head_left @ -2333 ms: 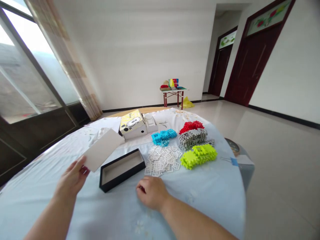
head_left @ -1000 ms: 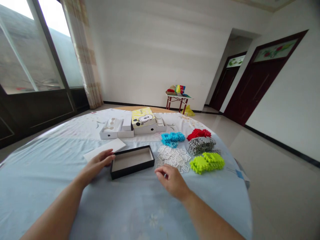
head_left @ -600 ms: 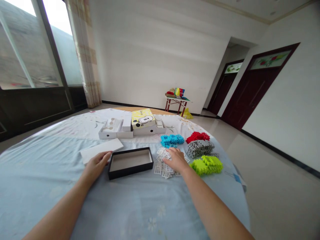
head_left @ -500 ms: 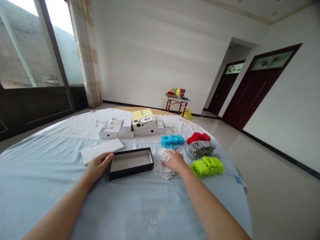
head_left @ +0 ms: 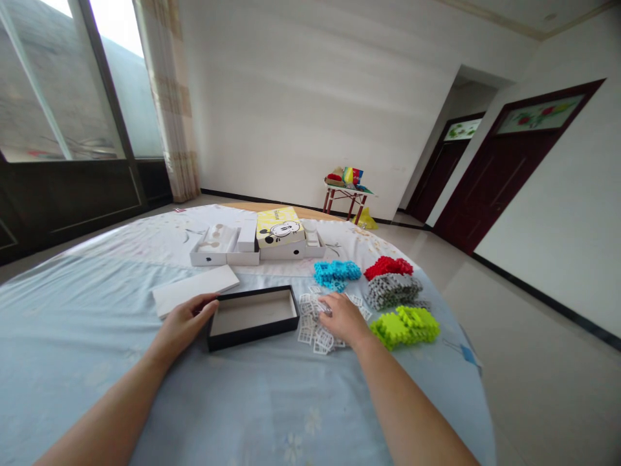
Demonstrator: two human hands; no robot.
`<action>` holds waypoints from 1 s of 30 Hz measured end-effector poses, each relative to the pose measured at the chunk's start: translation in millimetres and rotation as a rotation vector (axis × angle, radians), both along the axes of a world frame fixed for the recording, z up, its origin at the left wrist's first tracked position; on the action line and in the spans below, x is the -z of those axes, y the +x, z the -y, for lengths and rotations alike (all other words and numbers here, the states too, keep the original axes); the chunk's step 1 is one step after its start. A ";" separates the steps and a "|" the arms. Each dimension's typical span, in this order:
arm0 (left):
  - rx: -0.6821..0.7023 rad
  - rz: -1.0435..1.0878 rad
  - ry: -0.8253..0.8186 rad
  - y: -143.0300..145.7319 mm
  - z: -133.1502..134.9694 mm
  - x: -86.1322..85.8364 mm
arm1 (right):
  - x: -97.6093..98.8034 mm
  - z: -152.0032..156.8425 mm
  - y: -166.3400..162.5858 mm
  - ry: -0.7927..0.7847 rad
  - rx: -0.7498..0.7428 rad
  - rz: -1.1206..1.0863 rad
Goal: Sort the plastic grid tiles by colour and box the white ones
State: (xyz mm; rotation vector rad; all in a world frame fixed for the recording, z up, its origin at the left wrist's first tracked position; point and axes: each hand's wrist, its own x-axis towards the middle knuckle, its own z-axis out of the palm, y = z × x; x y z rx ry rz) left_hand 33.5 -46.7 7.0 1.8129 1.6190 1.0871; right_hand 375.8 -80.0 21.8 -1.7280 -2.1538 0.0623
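Note:
My left hand (head_left: 187,321) rests at the left end of a shallow black box (head_left: 253,334) with a pale inside. Its fingers reach the back left corner and its thumb lies along the side, steadying the box. To the right of the box, my right hand (head_left: 343,318) is in a loose pile of flat white window-shaped plastic pieces (head_left: 306,331). Its fingers are curled down on some of them; the fingertips are partly hidden. Around the pile lie interlocking plastic blocks: blue (head_left: 336,272), red (head_left: 388,266), grey (head_left: 394,290) and lime green (head_left: 405,327).
A white lid-like panel (head_left: 194,291) lies behind my left hand. Farther back stand white open boxes (head_left: 242,259) and a yellow cartoon box (head_left: 280,226). A blue tablecloth (head_left: 233,408) covers the round table. A small side table (head_left: 347,190) holds colourful items by the wall.
My right hand's fingers have curled inward over the white pieces, where they were more spread before. The left hand stays at the box. The view has shifted slightly.

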 end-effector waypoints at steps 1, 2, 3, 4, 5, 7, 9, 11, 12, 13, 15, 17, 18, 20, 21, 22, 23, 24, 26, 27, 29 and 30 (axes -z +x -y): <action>0.002 -0.002 0.002 -0.2 0.1 -0.2 | -0.5 -0.8 0.3 0.007 0.017 0.010; 0.001 -0.005 0.006 -0.4 0.1 -0.1 | -0.5 -1.9 0.9 0.014 0.036 0.018; 0.002 -0.008 0.010 -0.8 -0.2 0.3 | -0.1 -3.3 1.8 0.020 0.056 0.023; 0.002 -0.011 0.014 -1.4 -0.7 1.1 | 0.6 -4.9 3.0 0.026 0.077 0.025; 0.004 -0.013 0.016 -2.1 -1.3 2.3 | 1.7 -6.7 4.5 0.032 0.093 0.023; 0.011 -0.016 0.017 -3.6 -3.0 5.1 | 4.2 -10.1 8.4 0.042 0.109 0.011; 0.020 -0.022 0.017 -4.8 -4.3 7.5 | 5.5 -12.5 13.0 0.059 0.111 -0.020; 0.026 -0.025 0.012 -4.9 -4.7 8.2 | 3.8 -13.1 17.2 0.087 0.115 -0.076; 0.026 -0.023 0.009 -4.4 -4.3 7.7 | 1.6 -12.5 18.6 0.103 0.117 -0.117; 0.025 -0.021 0.006 -3.7 -3.7 6.7 | -1.5 -11.5 19.3 0.119 0.117 -0.165; 0.019 -0.014 0.002 -1.7 -2.0 3.7 | -9.7 -8.4 17.5 0.147 0.098 -0.279; 0.012 -0.008 -0.004 0.6 -0.1 0.7 | -18.6 -5.3 10.1 0.164 0.050 -0.399; 0.011 -0.004 -0.007 1.6 0.6 -0.4 | -22.6 -4.1 4.2 0.168 0.023 -0.453; 0.018 0.008 -0.009 3.2 1.6 -1.7 | -28.5 -2.8 -11.4 0.169 -0.031 -0.547; 0.025 0.014 -0.008 3.7 1.9 -2.0 | -30.3 -2.7 -20.4 0.163 -0.056 -0.587; 0.030 0.021 -0.006 4.2 2.1 -2.0 | -31.3 -2.7 -29.7 0.150 -0.084 -0.622; 0.037 0.027 -0.004 4.4 2.2 -1.9 | -31.6 -2.7 -38.6 0.129 -0.118 -0.648; 0.039 0.032 -0.002 4.6 2.4 -1.7 | -31.5 -2.6 -46.7 0.103 -0.158 -0.665; 0.039 0.036 0.001 4.4 2.8 -1.5 | -30.6 -1.6 -58.4 0.049 -0.240 -0.686; 0.039 0.035 0.002 4.3 3.0 -1.4 | -30.2 -0.7 -61.4 0.029 -0.272 -0.693; 0.042 0.032 0.003 3.9 3.5 -1.3 | -29.8 1.7 -61.1 0.009 -0.300 -0.702; 0.043 0.030 0.003 3.8 3.7 -1.4 | -29.8 3.0 -58.1 0.010 -0.295 -0.704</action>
